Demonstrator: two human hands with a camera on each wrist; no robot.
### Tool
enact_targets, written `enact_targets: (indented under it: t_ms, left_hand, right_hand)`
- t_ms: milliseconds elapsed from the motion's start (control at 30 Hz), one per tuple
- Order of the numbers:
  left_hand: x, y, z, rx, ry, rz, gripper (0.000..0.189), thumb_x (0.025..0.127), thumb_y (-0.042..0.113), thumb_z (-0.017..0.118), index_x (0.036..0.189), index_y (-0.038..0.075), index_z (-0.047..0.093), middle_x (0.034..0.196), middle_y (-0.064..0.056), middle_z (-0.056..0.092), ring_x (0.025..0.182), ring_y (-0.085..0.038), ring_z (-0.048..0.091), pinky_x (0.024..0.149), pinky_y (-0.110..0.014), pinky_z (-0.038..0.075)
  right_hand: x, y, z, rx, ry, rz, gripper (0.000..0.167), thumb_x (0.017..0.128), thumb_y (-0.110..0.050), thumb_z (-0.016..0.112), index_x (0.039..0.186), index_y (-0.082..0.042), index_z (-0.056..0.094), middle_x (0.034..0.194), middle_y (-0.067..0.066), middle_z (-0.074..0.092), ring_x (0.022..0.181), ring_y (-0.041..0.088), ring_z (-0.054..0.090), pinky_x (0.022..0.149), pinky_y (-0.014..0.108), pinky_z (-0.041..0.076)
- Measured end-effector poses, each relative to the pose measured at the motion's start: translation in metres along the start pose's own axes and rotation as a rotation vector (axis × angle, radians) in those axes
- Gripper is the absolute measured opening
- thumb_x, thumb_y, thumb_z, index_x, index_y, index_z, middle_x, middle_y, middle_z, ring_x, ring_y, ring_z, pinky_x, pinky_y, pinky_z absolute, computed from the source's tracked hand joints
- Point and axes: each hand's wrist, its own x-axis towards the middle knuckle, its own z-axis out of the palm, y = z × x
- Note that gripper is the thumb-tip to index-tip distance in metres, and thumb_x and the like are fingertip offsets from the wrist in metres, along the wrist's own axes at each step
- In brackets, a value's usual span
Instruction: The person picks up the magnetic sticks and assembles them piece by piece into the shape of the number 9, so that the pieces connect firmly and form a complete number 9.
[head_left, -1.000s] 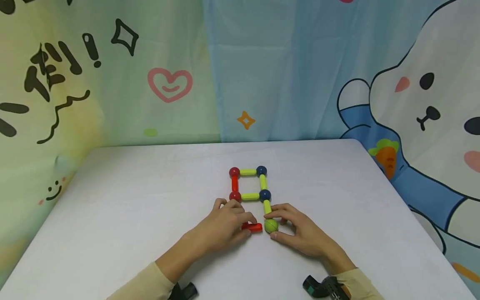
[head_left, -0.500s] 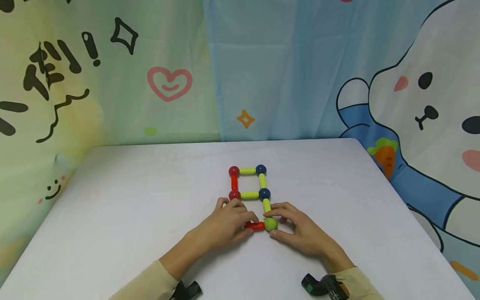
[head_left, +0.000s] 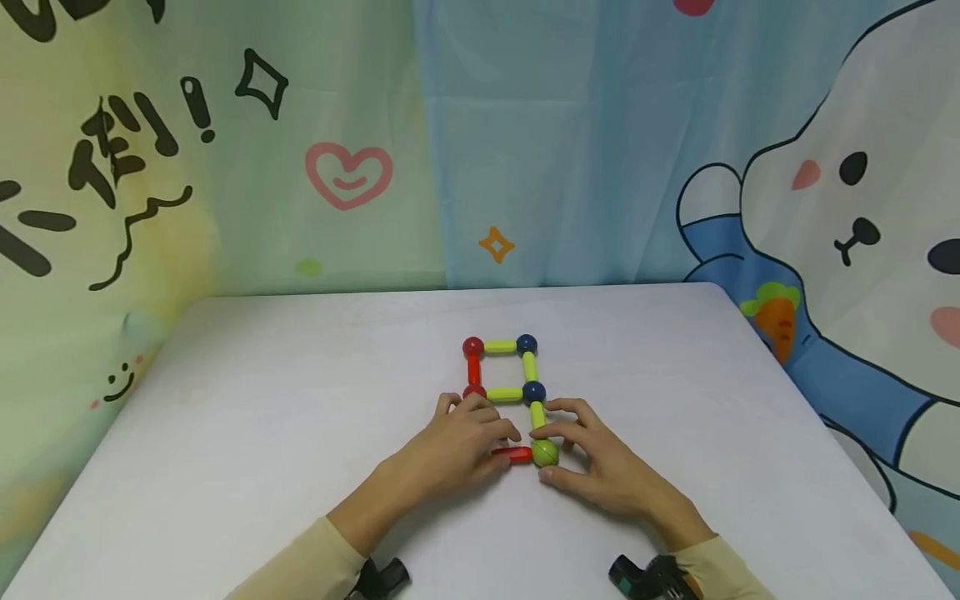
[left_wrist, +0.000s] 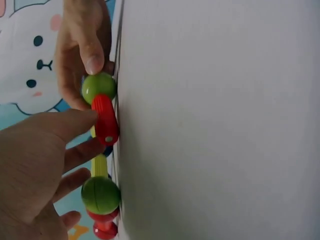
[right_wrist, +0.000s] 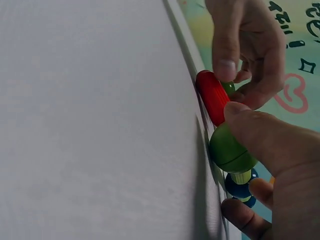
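Observation:
A red magnetic rod [head_left: 517, 455] lies with its right end against a light green ball [head_left: 545, 453]. My left hand [head_left: 465, 442] is over the rod, fingers spread, its index finger raised off it; in the left wrist view the thumb overlaps the rod's side. My right hand [head_left: 607, 458] holds the green ball between thumb and fingertips. A yellow-green rod [head_left: 537, 414] links this ball to a blue ball [head_left: 533, 392]. Another green ball [left_wrist: 100, 195], by my left fingers, is hidden from the head view by that hand.
Beyond the hands, a square of yellow-green rods, a red rod [head_left: 474, 370], red balls [head_left: 473, 347] and blue balls [head_left: 527, 344] lies on the white table [head_left: 300, 400]. A printed curtain [head_left: 525, 150] hangs behind the table.
The red rod has moved right and now meets the green ball. My left index finger has lifted off the rod. The right hand stays at the ball; the head view has shifted slightly.

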Motion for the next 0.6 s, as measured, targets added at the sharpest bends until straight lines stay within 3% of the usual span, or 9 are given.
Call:
enact_targets:
  t_ms: [233,400,600]
  left_hand:
    - [-0.005,-0.006,-0.006,0.052,0.000,-0.055,0.026,0.097,0.036,0.071,0.121,0.030,0.071,0.122,0.009,0.064,0.126,-0.017,0.048,0.102,-0.051,0.036]
    - [-0.007,-0.011,-0.008,0.092,-0.022,-0.100,0.030,0.093,0.034,0.076,0.123,0.031,0.071,0.126,0.005,0.063,0.127,-0.020,0.049,0.104,-0.052,0.038]
    - [-0.012,-0.016,-0.011,0.102,-0.018,-0.157,0.034,0.090,0.031,0.079,0.123,0.030,0.072,0.128,0.004,0.064,0.124,-0.021,0.054,0.103,-0.053,0.040]
  right_hand:
    - [0.010,-0.011,0.000,-0.122,0.022,-0.039,0.044,0.086,-0.050,0.081,0.124,-0.032,0.069,0.146,-0.001,0.047,0.125,0.024,0.057,0.094,0.050,0.055]
    - [0.015,-0.016,0.000,-0.165,0.001,-0.077,0.045,0.084,-0.045,0.084,0.124,-0.030,0.070,0.146,0.000,0.050,0.136,0.028,0.048,0.102,0.055,0.051]
    - [0.018,-0.019,0.001,-0.183,-0.029,-0.112,0.043,0.085,-0.038,0.085,0.125,-0.028,0.072,0.146,-0.003,0.052,0.132,0.023,0.047,0.103,0.050,0.050]
